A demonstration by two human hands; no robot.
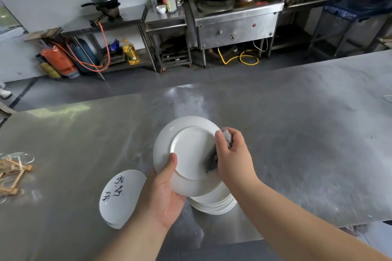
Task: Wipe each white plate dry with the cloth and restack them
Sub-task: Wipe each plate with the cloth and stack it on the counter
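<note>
1. A round white ceramic plate (191,154) was held tilted above the brushed steel counter (297,133), underside upward.
2. The grip of the left hand (163,195) was clamped on its lower-left rim, thumb on the underside.
3. The grip of the right hand (233,154) was closed round a bunched grey cloth (212,160) pressed against the plate's right side.
4. A stack of white plates (214,205) was seen on the counter just beneath; a black-lettered white plate (121,195) was seen to its left.

Left hand (163,196), right hand (233,154): both bare. Forearms (135,237) bare as far as lower frame edge; clothing out of view. Left thumbnail (173,158) short, trimmed close. Fingers rounded, wrists broad.
</note>
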